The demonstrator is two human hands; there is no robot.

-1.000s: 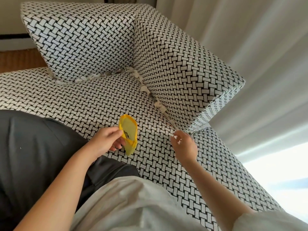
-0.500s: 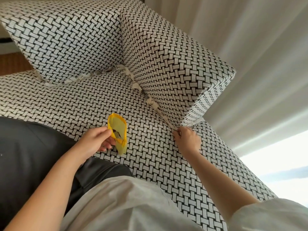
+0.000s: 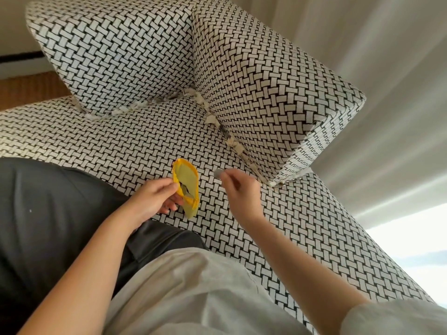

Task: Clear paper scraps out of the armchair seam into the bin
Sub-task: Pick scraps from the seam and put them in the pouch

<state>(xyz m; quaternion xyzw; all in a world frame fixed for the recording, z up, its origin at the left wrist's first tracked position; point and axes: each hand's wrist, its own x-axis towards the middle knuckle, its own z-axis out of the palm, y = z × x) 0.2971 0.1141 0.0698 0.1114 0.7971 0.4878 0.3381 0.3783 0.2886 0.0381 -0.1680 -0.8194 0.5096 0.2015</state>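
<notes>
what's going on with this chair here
A person sits on a black-and-white woven-pattern armchair, clearing paper from its seam. The left hand holds a small yellow plastic bin, tilted with its mouth open. The right hand has a pinch grip on a small white paper scrap just beside the bin, not yet dropped in. More torn white scraps are wedged along the seam.

Pale curtains hang in long folds from twelve to three o'clock, with a bright window patch at four o'clock. At ten o'clock a brown floor meets a cream wall with a dark skirting strip. Dark trousers lie at eight o'clock and a pale shirt at six.
</notes>
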